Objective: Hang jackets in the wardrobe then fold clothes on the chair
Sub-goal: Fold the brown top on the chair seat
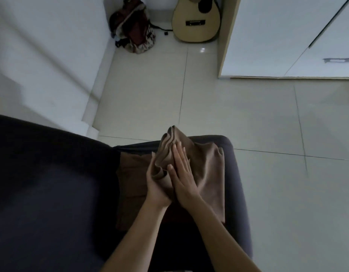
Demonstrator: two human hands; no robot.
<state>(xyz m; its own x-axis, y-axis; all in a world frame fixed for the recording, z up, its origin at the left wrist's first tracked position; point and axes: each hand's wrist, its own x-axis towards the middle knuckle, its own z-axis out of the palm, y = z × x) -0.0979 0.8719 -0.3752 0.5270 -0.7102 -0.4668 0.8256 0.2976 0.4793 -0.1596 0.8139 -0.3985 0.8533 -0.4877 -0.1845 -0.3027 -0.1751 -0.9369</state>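
The brown cloth lies on the seat of the dark chair, just below the middle of the view, toward 6 o'clock. The chair's big dark back fills the 8 o'clock side. Up at 11 o'clock a red and tan bag sits on the floor in the corner by the white wall.

The left hand holds a bunched-up part of the cloth. Its thumb and fingers curl round the bunch. The right hand is right next to it, on its 3 o'clock side, and the two hands touch. The right fingers are straight and flat. They press on the cloth and grip nothing. The rest of the cloth spreads flat over the seat toward 3 o'clock.

At 12 o'clock a tan guitar stands near the bag. At 2 o'clock there is a white cupboard.
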